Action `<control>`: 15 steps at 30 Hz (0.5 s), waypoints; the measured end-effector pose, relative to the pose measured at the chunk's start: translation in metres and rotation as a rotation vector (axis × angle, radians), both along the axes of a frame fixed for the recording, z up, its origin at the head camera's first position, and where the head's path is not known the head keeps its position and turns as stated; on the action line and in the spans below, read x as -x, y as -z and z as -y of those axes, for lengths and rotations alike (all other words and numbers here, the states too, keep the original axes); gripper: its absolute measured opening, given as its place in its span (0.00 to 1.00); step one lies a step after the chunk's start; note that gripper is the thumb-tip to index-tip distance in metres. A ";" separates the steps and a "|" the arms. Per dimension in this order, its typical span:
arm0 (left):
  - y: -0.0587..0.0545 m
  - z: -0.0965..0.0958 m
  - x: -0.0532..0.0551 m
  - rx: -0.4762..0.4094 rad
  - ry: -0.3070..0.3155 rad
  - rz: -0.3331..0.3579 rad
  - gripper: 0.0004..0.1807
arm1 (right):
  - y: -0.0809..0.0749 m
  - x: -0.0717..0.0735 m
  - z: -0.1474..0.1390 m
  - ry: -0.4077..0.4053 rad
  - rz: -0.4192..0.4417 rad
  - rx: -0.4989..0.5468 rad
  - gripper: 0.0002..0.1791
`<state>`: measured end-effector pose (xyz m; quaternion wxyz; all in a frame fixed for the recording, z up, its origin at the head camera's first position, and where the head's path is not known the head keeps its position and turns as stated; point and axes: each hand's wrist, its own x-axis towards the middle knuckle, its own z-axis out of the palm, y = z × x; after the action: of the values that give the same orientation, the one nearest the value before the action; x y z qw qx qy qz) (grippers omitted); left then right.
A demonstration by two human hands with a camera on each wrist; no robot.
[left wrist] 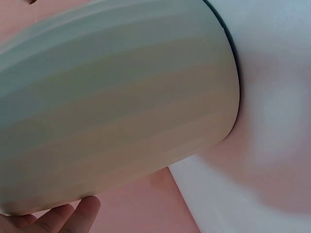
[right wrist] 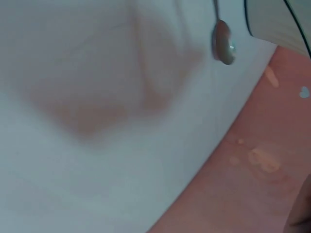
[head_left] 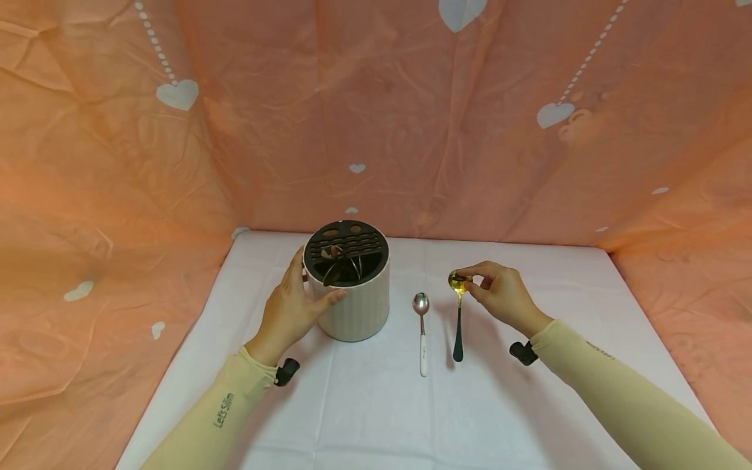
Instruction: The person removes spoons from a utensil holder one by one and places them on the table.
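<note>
My left hand (head_left: 289, 313) grips the left side of a cream fluted utensil holder (head_left: 358, 310), thumb across its front and fingers at its far side. The holder's ribbed wall (left wrist: 126, 102) fills much of the left wrist view. Its black slotted lid (head_left: 363, 236) has a wide front opening, where shiny utensil ends stick up. With my right hand (head_left: 502, 294) I pinch the gold bowl of a spoon (head_left: 458, 329), its dark handle pointing toward me. Left of that, a spoon with a white handle (head_left: 423, 352) lies on the table, its metal bowl (right wrist: 224, 43) also in the right wrist view.
A white cloth (head_left: 364, 405) covers the table. Peach fabric (head_left: 399, 130) with pale hearts hangs behind it and along both sides. Shadows of the right hand and spoon fall on the cloth.
</note>
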<state>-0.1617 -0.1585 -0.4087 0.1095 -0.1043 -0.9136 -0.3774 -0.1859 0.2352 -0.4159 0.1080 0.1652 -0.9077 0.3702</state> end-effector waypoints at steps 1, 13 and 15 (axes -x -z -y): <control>0.000 0.000 0.000 0.001 -0.001 0.001 0.59 | 0.003 0.000 0.000 -0.004 0.013 -0.004 0.15; 0.001 0.000 0.001 0.002 -0.005 0.002 0.60 | 0.031 0.004 0.001 -0.003 0.135 -0.001 0.14; 0.001 0.000 0.001 0.002 -0.004 0.000 0.60 | 0.035 0.005 0.001 -0.003 0.143 0.002 0.14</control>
<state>-0.1630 -0.1580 -0.4100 0.1101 -0.1024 -0.9142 -0.3764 -0.1911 0.2338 -0.4511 0.0426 0.1395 -0.9125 0.3823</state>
